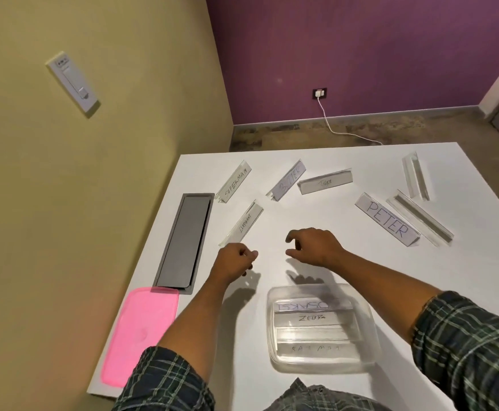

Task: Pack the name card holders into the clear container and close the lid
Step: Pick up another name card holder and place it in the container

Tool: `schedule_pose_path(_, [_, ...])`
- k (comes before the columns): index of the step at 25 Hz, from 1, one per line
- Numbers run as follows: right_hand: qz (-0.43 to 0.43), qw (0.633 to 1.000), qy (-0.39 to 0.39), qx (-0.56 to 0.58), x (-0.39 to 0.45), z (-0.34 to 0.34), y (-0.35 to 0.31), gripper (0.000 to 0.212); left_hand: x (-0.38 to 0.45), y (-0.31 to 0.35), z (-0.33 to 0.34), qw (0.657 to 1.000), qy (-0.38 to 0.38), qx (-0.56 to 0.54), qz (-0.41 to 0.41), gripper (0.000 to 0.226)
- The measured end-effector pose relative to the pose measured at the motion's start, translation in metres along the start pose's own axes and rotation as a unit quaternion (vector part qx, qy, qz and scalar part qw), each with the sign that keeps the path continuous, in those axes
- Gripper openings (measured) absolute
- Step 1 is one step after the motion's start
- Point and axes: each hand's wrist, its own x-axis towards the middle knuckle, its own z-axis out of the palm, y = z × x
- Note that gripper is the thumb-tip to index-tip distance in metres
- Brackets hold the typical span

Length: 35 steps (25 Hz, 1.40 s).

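Clear container [322, 363]: a rounded-corner tub of cloudy transparent plastic stood lidless on the white worktop [316, 215], nearest the person.
Contents: several name card holders lay flat inside the clear container; "ZEBRA" read plainly, the other labels were blurred through the plastic, so the count was unclear.
Lid [140, 333]: a smooth pink rounded rectangle lay flat well to the left of the clear container, at the worktop's edge.
Loose holders: glassy acrylic tent shapes lay scattered beyond the clear container: ELEPHANT holder [242, 223], SUPERMAN holder [234, 181], TIGER holder [325, 181], PETER holder [387, 223].
Hard to read: one slanted holder [287, 180] between SUPERMAN and TIGER had illegible lettering; two blank holders [420, 218] lay far right of the container.
Left hand [236, 259]: just beyond the clear container's left side, fingers curled in, holding nothing, near the ELEPHANT holder's end.
Right hand [313, 247]: beyond the clear container, fingers loosely bent downward, empty.
Sleeves: dark plaid cloth, cut off by the frame's bottom edge.
Grey hatch [183, 241]: a matte oblong panel sat recessed, left of the clear container.
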Motion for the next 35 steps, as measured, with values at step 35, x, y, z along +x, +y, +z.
schedule_pose_path(35, [0.02,0.98,-0.119,0.16,0.221,0.02,-0.005,0.086,0.098,-0.049,0.013,0.972,0.135,-0.032,-0.19,0.047])
